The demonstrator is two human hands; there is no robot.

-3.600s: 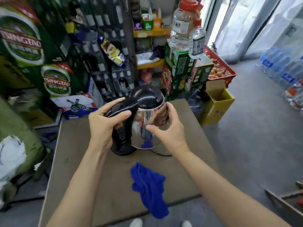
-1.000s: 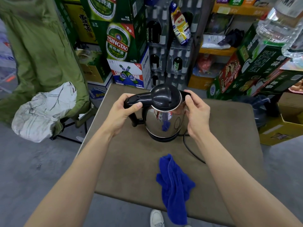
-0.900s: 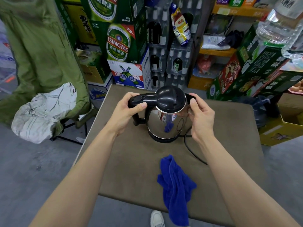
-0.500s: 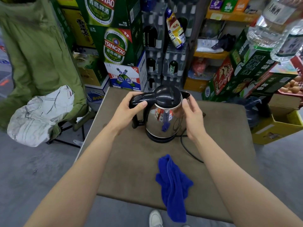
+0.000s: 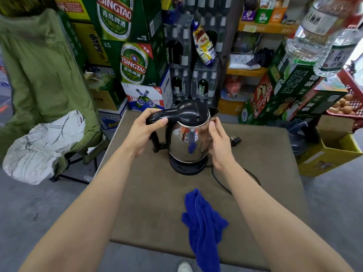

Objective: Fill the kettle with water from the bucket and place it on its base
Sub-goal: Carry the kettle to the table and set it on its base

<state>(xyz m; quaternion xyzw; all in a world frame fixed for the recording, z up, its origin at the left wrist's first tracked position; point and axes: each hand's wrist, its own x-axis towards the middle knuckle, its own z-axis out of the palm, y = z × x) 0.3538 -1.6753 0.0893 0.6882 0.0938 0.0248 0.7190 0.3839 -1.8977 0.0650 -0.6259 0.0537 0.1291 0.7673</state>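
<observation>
Seemingly the kettle (image 5: 188, 138) is being seated on its base (image 5: 186, 167): the steel body with its black lid stands upright on the round black base near the far edge of the desk (image 5: 137, 203), roughly midway along it. The left hand (image 5: 145, 130) is wrapped round the black handle, thumb laid over the top by the lid button; the right hand (image 5: 218, 146) lies against the kettle's right flank just below the spout, fingers loosely bent on the metal, steadying more than gripping. A black power cord (image 5: 225, 183) loops from the base toward the desk's right side, and its plug (image 5: 234, 140) lies loose on the desk beyond the right hand. A crumpled blue cloth (image 5: 202, 220) sits toward the near edge, part of it hanging over. Whether there is water inside cannot be told, since the lid is shut, and no bucket shows plainly in this view. If the kettle is already filled, the task is all but done, and the next move is only to check that the body has dropped square onto the base's connector, then let go with both hands without tipping it. If it is still empty, the left hand must lift it off by the handle and carry it to the bucket.
</observation>
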